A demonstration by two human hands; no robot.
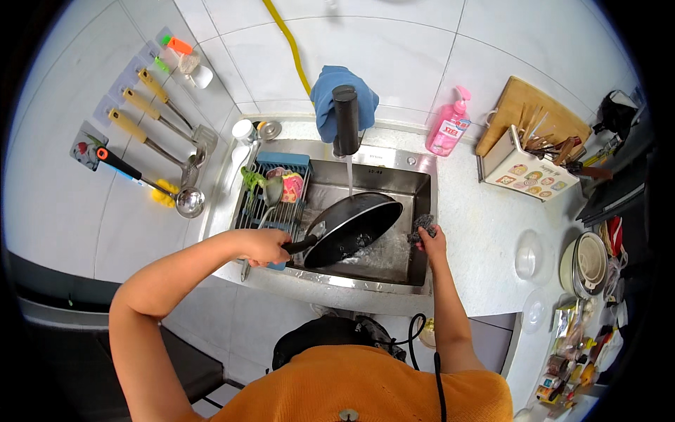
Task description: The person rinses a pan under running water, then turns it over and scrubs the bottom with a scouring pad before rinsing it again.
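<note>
Left hand [263, 247] grips the handle [301, 244] of a tilted frying pan [362, 221] under the running faucet [346, 116]; right hand [434, 242] pinches a wire scourer [423, 226]!

1 pan [360, 224] sits in the sink [365, 280], below the far-side tap [346, 112]; 1 rack [283, 215] occupies the left side; 1 bottle [448, 130] stands near the far right corner.

A black cable [439, 383] runs over the worn orange top [337, 387]
</note>
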